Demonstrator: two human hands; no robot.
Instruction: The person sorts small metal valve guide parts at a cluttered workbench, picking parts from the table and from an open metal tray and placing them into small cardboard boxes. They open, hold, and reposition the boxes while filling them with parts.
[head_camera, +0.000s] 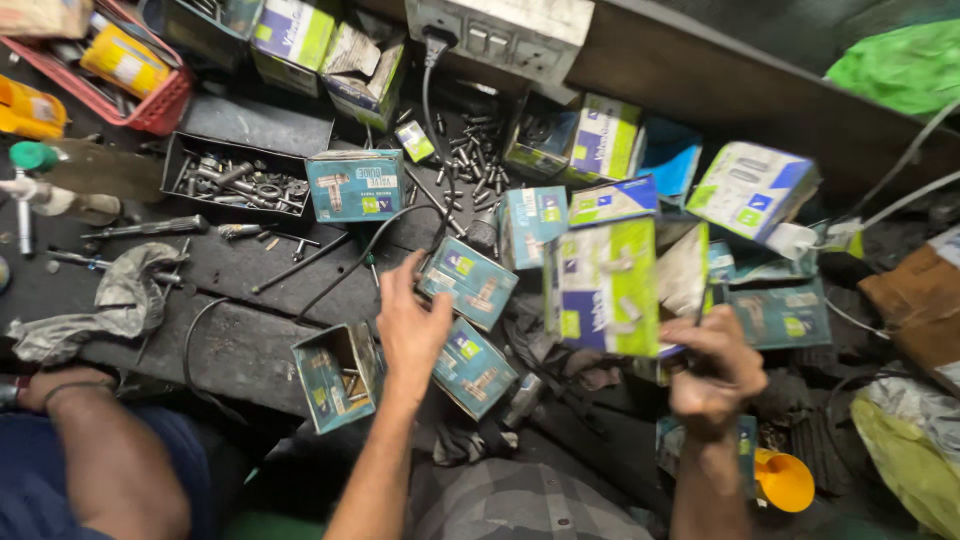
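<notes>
My right hand (715, 372) grips an open green, white and blue cardboard box (605, 285), held tilted above the workbench. My left hand (410, 320) reaches forward with fingers spread, holding nothing, its fingertips next to a small teal box (468, 282). Another teal box (472, 368) lies just right of that wrist. An open teal box (335, 378) with metal parts inside stands to its left. Many more small boxes are scattered across the dark, greasy bench.
A black tray of bolts (235, 180) sits at the left, a red basket (150, 105) at the far left corner. Another person's arm (95, 450) rests at bottom left beside a grey rag (110, 305). Loose bolts (475, 150), black cables, an orange funnel (785, 480).
</notes>
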